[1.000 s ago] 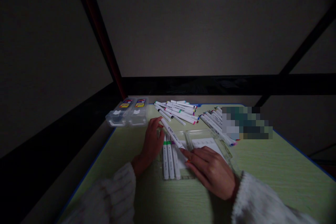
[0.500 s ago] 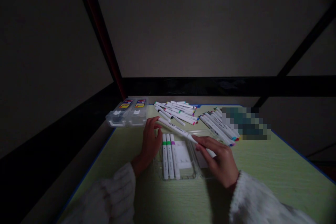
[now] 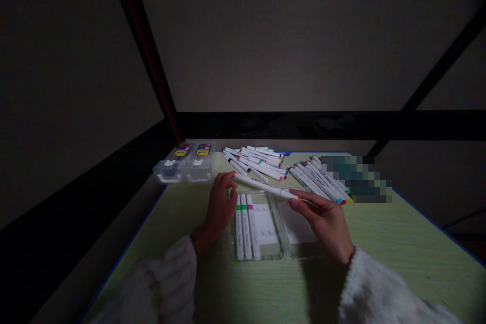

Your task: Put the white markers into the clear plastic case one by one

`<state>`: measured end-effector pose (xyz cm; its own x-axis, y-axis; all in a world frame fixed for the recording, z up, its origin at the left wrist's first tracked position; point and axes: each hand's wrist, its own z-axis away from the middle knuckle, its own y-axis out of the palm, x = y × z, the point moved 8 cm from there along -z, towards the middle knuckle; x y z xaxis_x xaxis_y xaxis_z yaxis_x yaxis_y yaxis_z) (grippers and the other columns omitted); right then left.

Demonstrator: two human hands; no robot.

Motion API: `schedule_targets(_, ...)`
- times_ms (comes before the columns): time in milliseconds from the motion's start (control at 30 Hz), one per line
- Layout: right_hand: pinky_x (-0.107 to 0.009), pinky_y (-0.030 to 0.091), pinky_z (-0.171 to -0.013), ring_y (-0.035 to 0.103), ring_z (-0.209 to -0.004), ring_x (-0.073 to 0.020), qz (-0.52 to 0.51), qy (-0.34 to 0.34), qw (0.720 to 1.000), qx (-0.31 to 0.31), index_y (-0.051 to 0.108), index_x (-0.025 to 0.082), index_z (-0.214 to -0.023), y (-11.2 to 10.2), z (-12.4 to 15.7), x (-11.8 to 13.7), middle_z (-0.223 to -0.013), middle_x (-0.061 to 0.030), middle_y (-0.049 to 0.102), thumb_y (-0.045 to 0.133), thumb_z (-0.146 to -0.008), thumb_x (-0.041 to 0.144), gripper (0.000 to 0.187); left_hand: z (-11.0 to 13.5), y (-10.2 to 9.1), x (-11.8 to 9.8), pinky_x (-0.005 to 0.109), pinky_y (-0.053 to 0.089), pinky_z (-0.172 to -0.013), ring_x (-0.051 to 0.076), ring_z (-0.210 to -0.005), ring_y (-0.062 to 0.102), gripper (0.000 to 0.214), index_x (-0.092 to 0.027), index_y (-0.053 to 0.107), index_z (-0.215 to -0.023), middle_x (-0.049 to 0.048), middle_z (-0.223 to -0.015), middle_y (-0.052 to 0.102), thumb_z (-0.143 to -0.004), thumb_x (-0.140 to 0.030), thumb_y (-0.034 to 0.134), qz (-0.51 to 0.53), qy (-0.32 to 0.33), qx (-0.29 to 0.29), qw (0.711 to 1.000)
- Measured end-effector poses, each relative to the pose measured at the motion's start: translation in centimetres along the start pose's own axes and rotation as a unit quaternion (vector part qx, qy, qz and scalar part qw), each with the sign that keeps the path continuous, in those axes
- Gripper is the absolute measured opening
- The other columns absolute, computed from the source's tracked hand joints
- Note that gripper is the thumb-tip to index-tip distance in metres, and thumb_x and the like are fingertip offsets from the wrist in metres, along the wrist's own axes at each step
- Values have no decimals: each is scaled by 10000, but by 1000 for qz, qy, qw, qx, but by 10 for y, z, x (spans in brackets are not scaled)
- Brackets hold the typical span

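Both hands hold one white marker [image 3: 265,187] level above an open clear plastic case [image 3: 275,245]. My left hand [image 3: 219,207] pinches its left end with curled fingers. My right hand [image 3: 325,220] grips its right end, where an orange band shows at the fingertips. Three white markers [image 3: 245,225] with green and purple bands lie side by side in the case's left half. The right half holds only a white paper sheet.
A pile of several white markers [image 3: 255,160] lies behind the case, and a second row of markers [image 3: 318,182] lies to the right. Two closed clear cases [image 3: 185,163] stand at the green table's [image 3: 398,248] back left corner. Dark frame bars border the table.
The marker has been lifted off the case's left half and swung to lie level. My right hand slid rightward along it to the orange end. My left hand stayed at the other end.
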<state>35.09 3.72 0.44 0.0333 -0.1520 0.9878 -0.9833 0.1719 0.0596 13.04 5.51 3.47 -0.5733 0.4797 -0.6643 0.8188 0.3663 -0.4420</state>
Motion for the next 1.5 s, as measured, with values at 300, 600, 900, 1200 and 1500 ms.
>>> schedule_targets(300,-215,510,-612,612,-625,-126,-171,88,981,-38,678,150,-696,1,2,-8,-675,-36,667,769,-467,267,273,1,7,-3,279,441,-713,103,-718,511,371,-171,499,-953,30,-920,481,-649,12,391,-16,17,38,999)
schedule_targets(600,-226,499,-706,610,-679,-115,-213,35,964,-158,656,147,-716,-23,-3,-12,-718,-13,648,749,-493,241,259,6,17,-8,273,432,-745,107,-756,496,397,-168,481,-990,28,-909,480,-653,22,391,-10,51,81,995)
schedule_targets(900,-161,479,-691,591,-674,-64,-238,-25,927,-289,611,155,-721,-55,-1,-18,-734,29,593,699,-510,184,231,7,19,-7,277,422,-753,110,-768,489,383,-160,491,-957,28,-901,490,-647,37,385,-1,59,96,994)
schedule_targets(1200,-181,489,-641,567,-672,-63,-235,-68,911,-331,569,150,-712,-68,-6,-22,-751,35,548,660,-523,175,211,7,19,-11,259,432,-723,109,-755,496,339,-155,509,-901,34,-901,505,-650,39,391,8,69,98,993)
schedule_targets(1500,-162,480,-584,544,-638,-46,-248,-65,902,-347,561,167,-711,-73,-8,-23,-689,70,530,645,-510,166,218,7,19,-12,263,437,-718,117,-760,505,323,-160,519,-867,34,-893,513,-646,38,394,7,61,110,992)
